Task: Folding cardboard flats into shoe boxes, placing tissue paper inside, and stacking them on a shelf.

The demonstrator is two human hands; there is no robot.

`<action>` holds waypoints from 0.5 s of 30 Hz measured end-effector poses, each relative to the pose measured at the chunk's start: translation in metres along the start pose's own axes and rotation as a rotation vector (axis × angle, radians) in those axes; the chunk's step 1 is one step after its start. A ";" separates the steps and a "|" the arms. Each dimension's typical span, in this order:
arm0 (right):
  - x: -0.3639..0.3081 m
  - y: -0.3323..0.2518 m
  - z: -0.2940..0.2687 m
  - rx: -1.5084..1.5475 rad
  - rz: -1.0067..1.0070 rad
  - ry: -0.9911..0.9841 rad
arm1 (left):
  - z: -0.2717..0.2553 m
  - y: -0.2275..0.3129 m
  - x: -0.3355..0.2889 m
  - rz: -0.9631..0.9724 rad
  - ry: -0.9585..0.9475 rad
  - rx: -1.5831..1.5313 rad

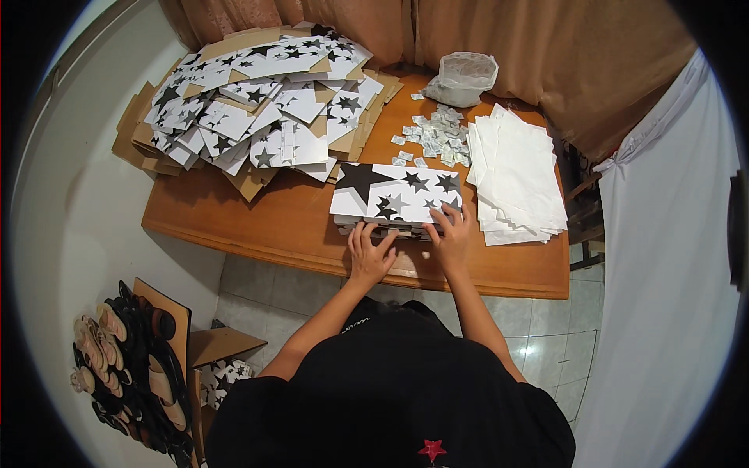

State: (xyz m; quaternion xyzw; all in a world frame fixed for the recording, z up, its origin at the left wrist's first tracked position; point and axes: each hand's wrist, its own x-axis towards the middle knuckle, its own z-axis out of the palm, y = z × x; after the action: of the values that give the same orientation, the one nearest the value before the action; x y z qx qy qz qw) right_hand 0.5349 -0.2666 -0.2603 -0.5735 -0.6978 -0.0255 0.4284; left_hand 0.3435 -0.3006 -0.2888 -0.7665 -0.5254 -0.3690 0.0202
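A white cardboard box (398, 191) printed with black and grey stars lies near the front edge of the wooden table, its long side toward me. My left hand (370, 256) has its fingertips and thumb against the near side, left of the middle. At the near right corner, my right hand (449, 239) rests its fingers on the top, with the thumb by the front edge. Both hands grip the box with bent, parted fingers. Just below the top panel, the near side shows a layered edge, partly hidden by my fingers.
A high pile of star-printed cardboard pieces (289, 144) covers the table's back left. Small sachets (441, 136) lie scattered behind the box, near a translucent plastic bag (466, 78). White paper sheets (519, 175) are stacked at right. Shoes (144, 366) stand at lower left.
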 end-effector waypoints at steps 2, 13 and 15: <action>0.000 0.000 0.000 -0.002 -0.017 -0.015 | 0.001 -0.001 -0.006 -0.001 -0.007 0.011; -0.007 0.006 0.005 0.032 -0.051 -0.011 | 0.001 -0.002 -0.017 -0.058 -0.076 0.154; -0.011 0.011 0.008 0.034 -0.054 -0.013 | 0.000 -0.003 -0.016 -0.049 -0.143 0.190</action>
State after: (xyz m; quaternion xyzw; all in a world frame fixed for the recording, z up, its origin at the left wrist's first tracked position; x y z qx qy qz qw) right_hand 0.5393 -0.2671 -0.2766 -0.5472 -0.7162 -0.0215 0.4327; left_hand 0.3379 -0.3120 -0.2992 -0.7723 -0.5768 -0.2624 0.0459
